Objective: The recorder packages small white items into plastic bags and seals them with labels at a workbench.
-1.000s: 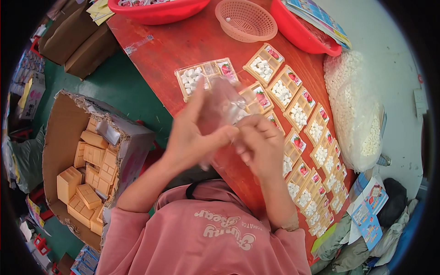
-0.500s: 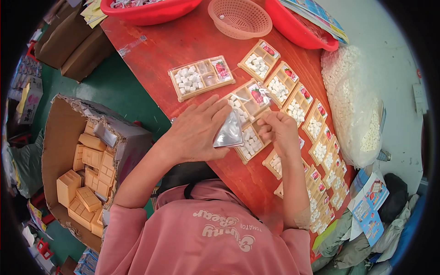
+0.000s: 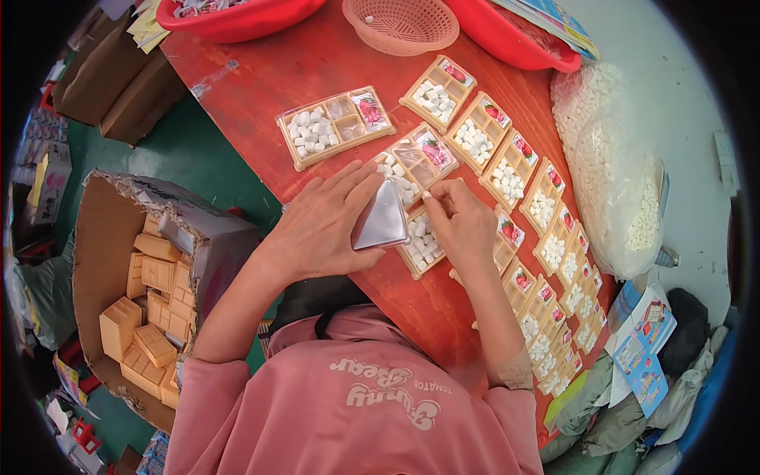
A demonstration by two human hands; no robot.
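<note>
My left hand [image 3: 313, 226] is closed on clear plastic lids [image 3: 381, 220], seemingly a stack, tilted over the table's near edge. Just beyond them lies a tan divided tray [image 3: 431, 157] with white cubes and a strawberry card under shiny clear plastic. My right hand [image 3: 463, 228] has thumb and forefinger pinched at that tray's near corner. A small white bit shows by the fingertips; whether they grip it I cannot tell. Beneath the hands is another tray of white cubes [image 3: 422, 244], partly hidden. Farther left sits a tray with a clear cover [image 3: 336, 127].
Several filled trays [image 3: 507, 178] run in rows down the right side. A pink basket [image 3: 402, 28] and red basins [image 3: 237, 22] stand at the back. At right leans a clear bag of white cubes [image 3: 606, 174]. A carton [image 3: 119, 229] of tan trays stands left.
My right hand has turned, its pinched fingertips now nearer the lids. My left hand still holds the lids. The whole scene has shifted slightly left and up in view.
</note>
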